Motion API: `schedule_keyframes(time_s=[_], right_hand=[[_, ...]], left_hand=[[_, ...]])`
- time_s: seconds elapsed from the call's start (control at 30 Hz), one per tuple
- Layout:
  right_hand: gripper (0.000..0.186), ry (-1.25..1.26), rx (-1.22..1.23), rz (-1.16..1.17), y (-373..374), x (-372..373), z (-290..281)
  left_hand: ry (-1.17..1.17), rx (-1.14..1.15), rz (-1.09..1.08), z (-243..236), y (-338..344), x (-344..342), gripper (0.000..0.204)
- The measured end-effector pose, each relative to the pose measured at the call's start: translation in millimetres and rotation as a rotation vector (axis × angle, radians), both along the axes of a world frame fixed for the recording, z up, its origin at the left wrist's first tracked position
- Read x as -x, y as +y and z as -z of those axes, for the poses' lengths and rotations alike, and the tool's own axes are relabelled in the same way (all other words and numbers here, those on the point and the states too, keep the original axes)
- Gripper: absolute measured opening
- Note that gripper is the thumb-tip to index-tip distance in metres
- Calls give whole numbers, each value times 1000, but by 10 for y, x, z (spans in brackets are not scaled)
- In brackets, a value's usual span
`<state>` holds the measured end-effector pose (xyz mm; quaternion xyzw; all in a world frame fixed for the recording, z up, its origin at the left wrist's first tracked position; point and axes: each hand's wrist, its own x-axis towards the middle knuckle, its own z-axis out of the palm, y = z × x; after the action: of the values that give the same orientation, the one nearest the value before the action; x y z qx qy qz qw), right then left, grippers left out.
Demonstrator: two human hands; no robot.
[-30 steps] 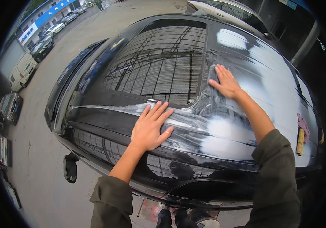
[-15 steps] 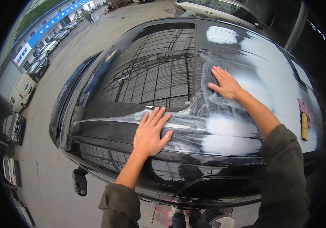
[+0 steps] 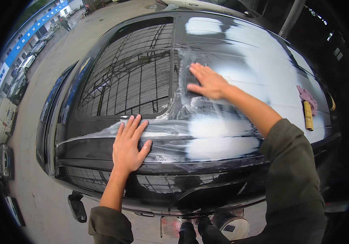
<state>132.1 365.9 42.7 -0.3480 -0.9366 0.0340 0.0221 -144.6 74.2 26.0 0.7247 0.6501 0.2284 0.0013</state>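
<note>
A black car roof [image 3: 77,148] has a dark glass sunroof [image 3: 125,77] reflecting a metal frame, and white and grey smeared patches [image 3: 219,130]. My left hand [image 3: 130,146] rests open on the roof, fingers spread at the sunroof's lower edge, on a pale streak. My right hand [image 3: 207,83] lies open and flat, thumb out, on a dark smeared area right of the sunroof; whether anything is under its palm is hidden. To its right lie a pink cloth [image 3: 306,95] and a long yellow object [image 3: 308,118].
A white car [image 3: 207,5] stands behind, near a post [image 3: 290,20]. Parked vehicles [image 3: 4,118] line the left beside a blue-signed building [image 3: 30,34]. A person [image 3: 65,24] is in the distance. A side mirror [image 3: 77,205] juts out; a round bucket [image 3: 235,227] stands by my feet.
The whole view has shifted, so the car sits further left in it. My right hand has moved slightly away from me and rightward along the roof. My left hand stays on nearly the same spot.
</note>
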Motion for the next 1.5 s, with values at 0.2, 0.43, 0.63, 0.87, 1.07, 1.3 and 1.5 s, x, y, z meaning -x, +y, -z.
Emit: schedule_keyframes(time_s=[0.2,0.43,0.63,0.87,1.07,1.3,1.5], right_hand=[[114,32,21,184,-35,488,98],[91,76,-65,98,-252,-819,6],[71,137,-81,148,-325,-638,187],[66,163,-51,-35,-519,-1023,97],[110,-19,-112,208,-826,-1233,56],[117,111,-14,-41,-762,-45,117],[104,73,59,36,-892,-1425,-139]], left_hand=[[13,38,-4,-19,28,7,57],[26,42,-25,-20,-31,33,57],[17,42,-6,1,44,-41,56],[48,52,-23,-75,-20,11,55],[31,52,-16,-10,-17,-11,57],[25,48,-13,-38,70,-115,55],[17,15,-45,-48,-100,34,53]])
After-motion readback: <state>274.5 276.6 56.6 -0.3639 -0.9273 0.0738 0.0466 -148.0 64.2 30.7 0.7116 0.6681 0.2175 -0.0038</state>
